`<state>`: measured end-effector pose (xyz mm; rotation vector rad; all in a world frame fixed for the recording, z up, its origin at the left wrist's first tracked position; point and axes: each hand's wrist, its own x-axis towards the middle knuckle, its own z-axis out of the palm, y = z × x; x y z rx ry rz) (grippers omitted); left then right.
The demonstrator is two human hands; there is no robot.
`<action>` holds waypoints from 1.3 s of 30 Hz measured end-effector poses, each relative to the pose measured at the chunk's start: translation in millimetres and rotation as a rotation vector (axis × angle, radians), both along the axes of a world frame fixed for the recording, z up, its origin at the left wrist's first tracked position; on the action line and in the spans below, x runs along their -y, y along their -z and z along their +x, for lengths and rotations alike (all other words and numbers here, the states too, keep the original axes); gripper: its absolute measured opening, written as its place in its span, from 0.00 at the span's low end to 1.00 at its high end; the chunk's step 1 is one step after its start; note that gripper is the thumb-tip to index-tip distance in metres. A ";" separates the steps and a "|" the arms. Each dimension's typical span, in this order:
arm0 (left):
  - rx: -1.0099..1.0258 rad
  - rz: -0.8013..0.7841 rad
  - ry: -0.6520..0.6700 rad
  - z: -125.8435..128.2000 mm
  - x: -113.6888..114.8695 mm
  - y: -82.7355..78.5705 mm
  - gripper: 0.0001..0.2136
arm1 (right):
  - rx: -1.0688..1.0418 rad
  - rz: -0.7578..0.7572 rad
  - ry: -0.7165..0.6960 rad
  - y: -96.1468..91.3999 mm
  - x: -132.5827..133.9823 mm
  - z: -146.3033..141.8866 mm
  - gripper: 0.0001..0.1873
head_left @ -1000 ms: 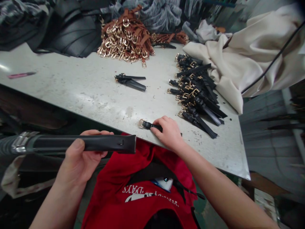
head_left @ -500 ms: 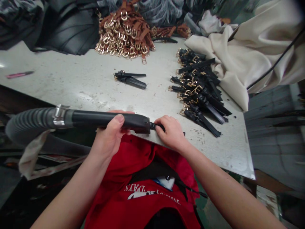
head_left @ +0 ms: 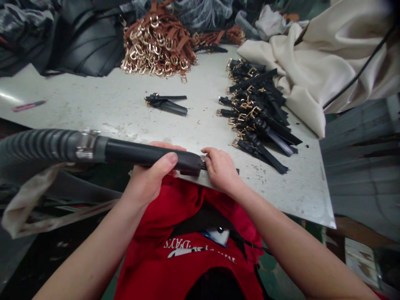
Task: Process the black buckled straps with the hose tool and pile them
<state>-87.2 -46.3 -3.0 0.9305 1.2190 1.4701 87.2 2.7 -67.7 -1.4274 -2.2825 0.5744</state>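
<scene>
My left hand (head_left: 151, 177) is wrapped round a black tube-shaped nozzle (head_left: 134, 153), its thumb along the near side. The nozzle lies level above the table's front edge, its blunt end pointing right. A ribbed grey hose (head_left: 53, 143) joins it at the left through a metal clamp (head_left: 88, 145). Right at the nozzle's end, my right hand (head_left: 221, 168) pinches a thin black strap (head_left: 203, 165). Most of that strap is hidden by the fingers; a dark tip shows past the wrist side. Whether the strap's near end sits inside the nozzle I cannot tell.
Black buckled straps (head_left: 253, 112) are heaped at the right, with a few more (head_left: 168, 103) mid-table. Behind lie brown buckled straps (head_left: 159, 46), black sheet material (head_left: 90, 37) and beige cloth (head_left: 290, 62). A pink-and-black pen-like tool (head_left: 28, 106) rests at the left.
The nozzle and my left hand have shifted a little to the right, drawing the hose along. My right fingers have changed their hold slightly, close against the nozzle's end.
</scene>
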 end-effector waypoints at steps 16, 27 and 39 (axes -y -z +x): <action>0.119 -0.094 -0.355 -62.3 62.9 -17.0 0.13 | 0.127 0.284 -0.116 -7.3 14.4 5.1 0.08; 0.113 -0.045 -0.226 -26.9 49.6 2.9 0.11 | -0.175 0.087 -0.115 2.2 26.4 21.4 0.11; 0.099 -0.038 -0.105 7.2 27.6 7.4 0.12 | -0.179 -0.001 -0.062 -0.4 25.7 19.8 0.21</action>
